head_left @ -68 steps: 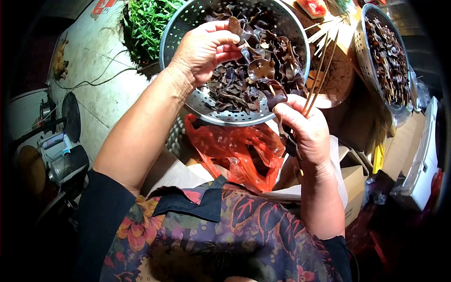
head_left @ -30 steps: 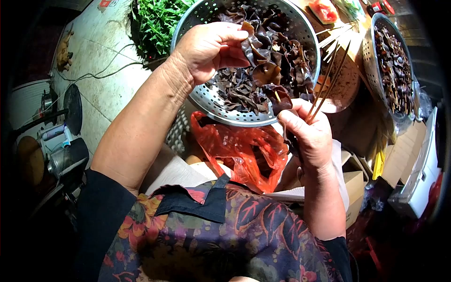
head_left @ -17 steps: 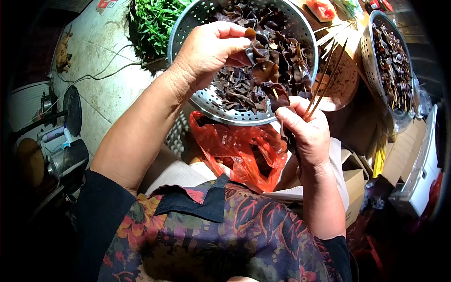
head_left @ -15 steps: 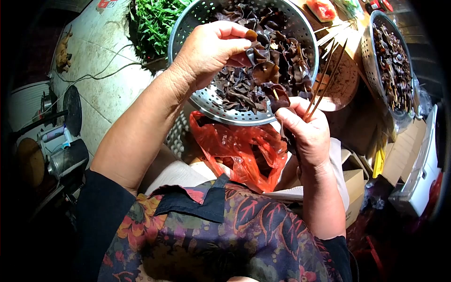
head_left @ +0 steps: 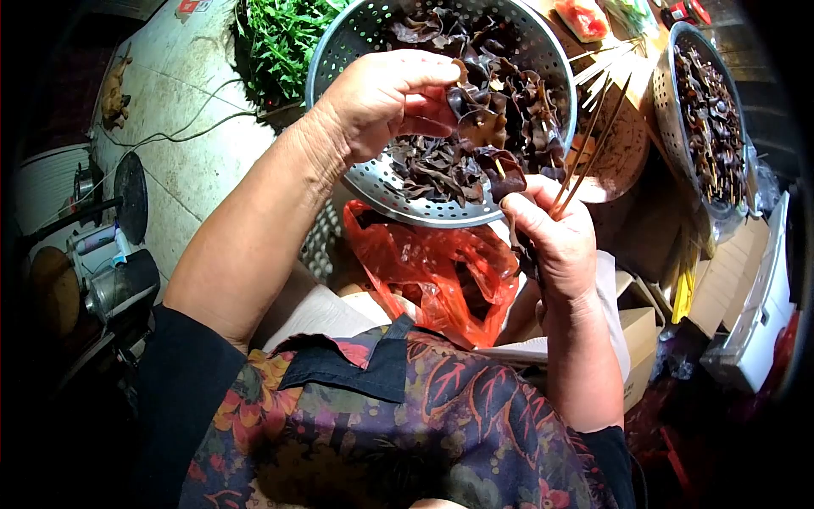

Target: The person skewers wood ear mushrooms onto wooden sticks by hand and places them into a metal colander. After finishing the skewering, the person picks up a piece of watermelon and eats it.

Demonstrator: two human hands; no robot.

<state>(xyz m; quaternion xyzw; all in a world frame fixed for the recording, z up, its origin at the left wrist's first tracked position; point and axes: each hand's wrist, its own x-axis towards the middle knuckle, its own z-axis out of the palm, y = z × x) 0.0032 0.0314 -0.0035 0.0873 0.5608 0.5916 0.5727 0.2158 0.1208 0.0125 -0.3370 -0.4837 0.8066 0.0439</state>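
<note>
A metal colander (head_left: 373,188) holds dark wood ear mushrooms (head_left: 437,170), some loose and some threaded in bunches. Over it, my left hand (head_left: 394,102) has thumb and forefinger pinched at the edge of a brown wood ear piece (head_left: 460,75). My right hand (head_left: 555,242), at the colander's near right rim, is closed around thin bamboo skewers (head_left: 600,146) whose ends stick up beyond the fingers. A threaded wood ear mushroom (head_left: 502,170) sits just past its thumb. The palm side of the right hand is hidden.
Below the colander is a red plastic bag (head_left: 432,271). A second colander (head_left: 666,106) with skewered mushrooms stands at right, near loose skewers (head_left: 598,64) and a round wooden board (head_left: 623,161). Leafy greens (head_left: 280,51) lie at upper left. Cardboard (head_left: 729,271) is at lower right.
My left hand has shifted slightly right and down, its fingers less raised over the mushrooms. My right hand with the skewers has barely moved.
</note>
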